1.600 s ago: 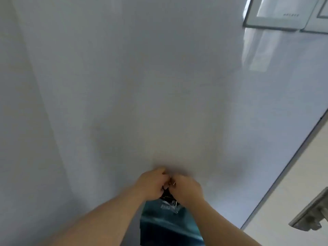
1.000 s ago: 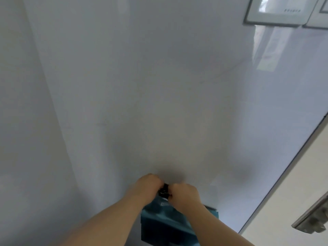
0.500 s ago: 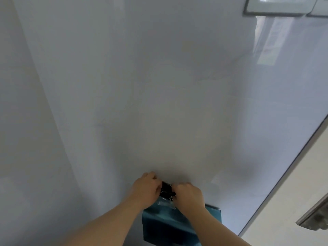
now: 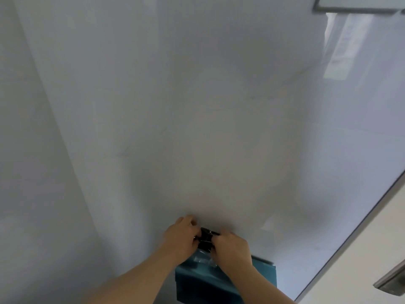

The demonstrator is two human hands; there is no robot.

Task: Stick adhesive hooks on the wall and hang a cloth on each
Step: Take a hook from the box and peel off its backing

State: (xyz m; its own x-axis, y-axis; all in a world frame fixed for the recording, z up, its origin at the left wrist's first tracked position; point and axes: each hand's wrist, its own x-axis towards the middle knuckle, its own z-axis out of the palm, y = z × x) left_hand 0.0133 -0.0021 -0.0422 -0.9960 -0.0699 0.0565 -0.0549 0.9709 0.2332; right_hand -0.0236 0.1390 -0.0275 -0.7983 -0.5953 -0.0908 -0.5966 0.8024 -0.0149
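Blocking black clip [image 4: 206, 238]: both hands [image 4: 232, 246].

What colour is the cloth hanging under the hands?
The cloth is dark teal, seen in the head view.

- Both hands meet low on a glossy white wall [image 4: 197, 106].
- The left hand [image 4: 180, 239] and right hand [image 4: 232, 249] pinch a small black clip [image 4: 206, 238] from either side, fingers curled round it.
- Whether the clip touches the wall cannot be told.
- A teal cloth [image 4: 219, 281] hangs just below the clip, partly behind the right forearm.
- Something clear and shiny lies at the cloth's top edge; too blurred to name.
- A grey frame edge [image 4: 350, 249] runs diagonally on the right.
- A framed panel [image 4: 350, 8] sits top right.
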